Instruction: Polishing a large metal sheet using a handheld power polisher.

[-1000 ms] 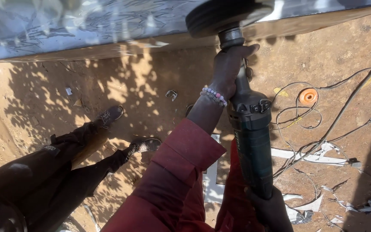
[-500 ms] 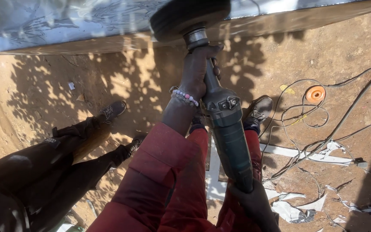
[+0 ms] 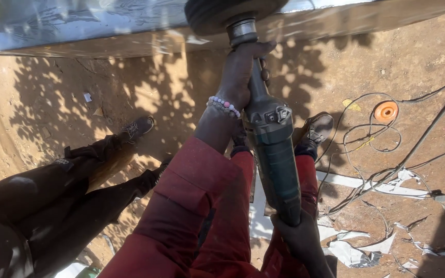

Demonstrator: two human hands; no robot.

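Both hands are clamped on a dark green angle grinder: the left hand wraps the neck just below the head, its grip closed tight round the metal collar, and the right hand closes round the tail of the body, low in the picture. Beyond the left grip, the broad dark disc sits at the lip of a shiny sheet-metal panel; whether it touches the metal cannot be told. To work this well, I judge the two grips should stay firm and well apart along the tool, the disc meeting the edge squarely, and the cable kept behind the right grip, clear of the disc. The grinder body is ribbed plastic, long and cylindrical; the collar is bright bare steel. The panel is smooth, silvery and reflective, with a dull, rusty-looking underside. A beaded bracelet circles the left wrist, above a red sleeve. Far below the grips lie dry reddish earth, thin looping wires, torn scraps of sheet metal and a small orange disc. Left of the grips stand another person's dark-trousered legs.
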